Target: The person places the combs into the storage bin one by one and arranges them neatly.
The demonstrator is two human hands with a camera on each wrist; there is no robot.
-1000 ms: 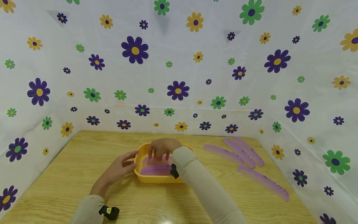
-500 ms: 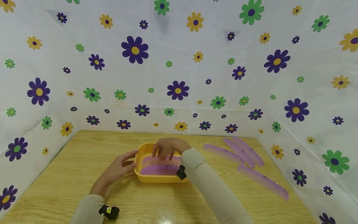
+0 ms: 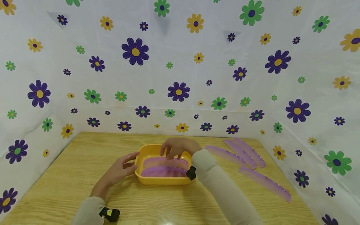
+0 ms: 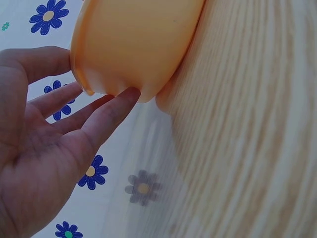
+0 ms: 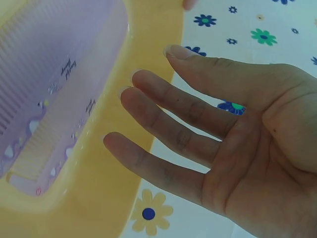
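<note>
Two purple combs lie in a yellow plastic tub, the nearer comb [image 3: 164,172] overlapping the farther comb [image 3: 153,162] in the head view. My left hand [image 3: 122,167] is at the left end of the tub [image 3: 163,180]. In the left wrist view its fingertips [image 4: 130,94] touch the outer wall and the rim. Above the right part of the tub hovers my right hand [image 3: 180,147], holding nothing. Its fingers are loosely extended and apart from the combs in the right wrist view, which also shows small printed marks on the combs.
To the right on the wooden table [image 3: 157,206] lie several more purple combs, among them a front comb [image 3: 265,184] set apart and a left comb [image 3: 223,153] beside two others farther back. A white flowered cloth [image 3: 180,72] stands around the back and sides.
My right hand has moved right and slightly up, away from the combs in the tub, uncovering more of them. The left hand and the tub stay in place.
</note>
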